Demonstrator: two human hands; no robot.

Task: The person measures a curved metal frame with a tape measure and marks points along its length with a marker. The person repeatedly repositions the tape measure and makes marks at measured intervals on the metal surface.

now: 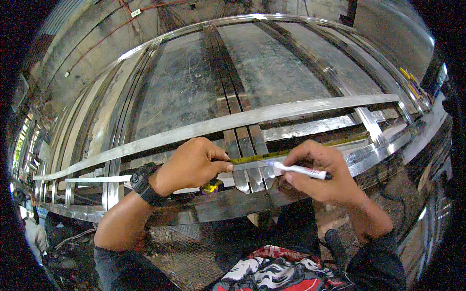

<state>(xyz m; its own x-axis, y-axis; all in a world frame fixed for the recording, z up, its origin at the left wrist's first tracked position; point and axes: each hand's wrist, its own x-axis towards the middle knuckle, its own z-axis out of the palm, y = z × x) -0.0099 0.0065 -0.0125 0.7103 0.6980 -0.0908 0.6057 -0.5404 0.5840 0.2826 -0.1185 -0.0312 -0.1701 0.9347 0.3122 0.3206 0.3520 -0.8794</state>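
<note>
Dim overall | brighter light at far left | glare on far rail (260,17) | fisheye bowing | grainy dark corners

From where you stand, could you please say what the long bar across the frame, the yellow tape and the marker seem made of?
Long bar: metal, perhaps aluminium, brushed-looking, by its silvery sheen.
Yellow tape: probably coated metal, running thin and straight.
Marker: likely plastic, from its smooth white barrel.

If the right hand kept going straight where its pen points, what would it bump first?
Probably the yellow tape: the pen in the right hand points at it, tip first. The tip looks very close, but I can't tell whether they already touch.
</note>
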